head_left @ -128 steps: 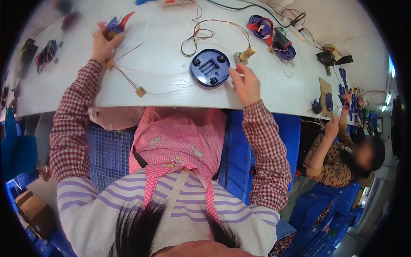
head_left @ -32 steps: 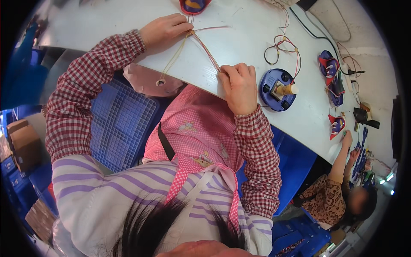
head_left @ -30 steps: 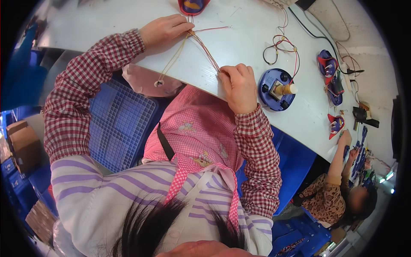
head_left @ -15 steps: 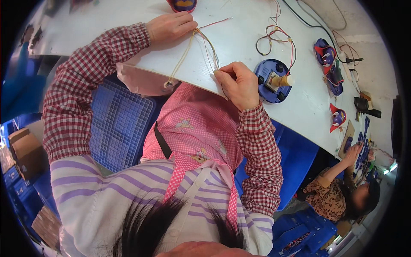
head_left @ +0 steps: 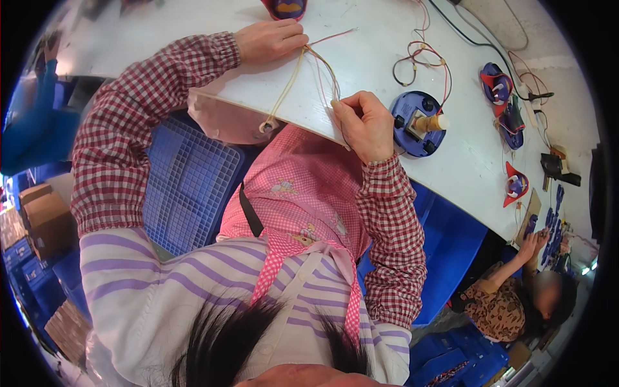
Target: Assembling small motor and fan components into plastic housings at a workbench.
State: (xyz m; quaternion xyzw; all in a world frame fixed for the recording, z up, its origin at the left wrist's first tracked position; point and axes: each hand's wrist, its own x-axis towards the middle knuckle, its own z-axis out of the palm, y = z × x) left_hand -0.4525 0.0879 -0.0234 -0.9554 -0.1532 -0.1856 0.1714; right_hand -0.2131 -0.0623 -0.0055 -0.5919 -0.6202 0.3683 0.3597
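Note:
With its fingertips pressed together, my left hand [head_left: 274,42] holds a bunch of thin wires [head_left: 323,58] down on the white table. A short red end sticks out to the right past these fingers. Yellowish strands [head_left: 288,86] hang from the same spot to the table's near edge, with a small round part [head_left: 266,127] at their lower end. My right hand [head_left: 366,126] pinches the darker strands between thumb and forefinger, close to that edge. Just right of it lies a round blue housing [head_left: 419,145] with a brass-coloured cylinder [head_left: 431,123] standing on it.
Red and black cable [head_left: 412,64] loops behind the housing. Purple-and-red pieces [head_left: 496,87] lie along the table's right side, near a black cord [head_left: 477,43]. A blue crate [head_left: 187,180] stands below the table at left. A co-worker [head_left: 496,309] sits at the far right.
The whole view has shifted slightly, moving the table things a little to the right in the picture. Both my hands keep their pinch on the wires, in nearly the same pose.

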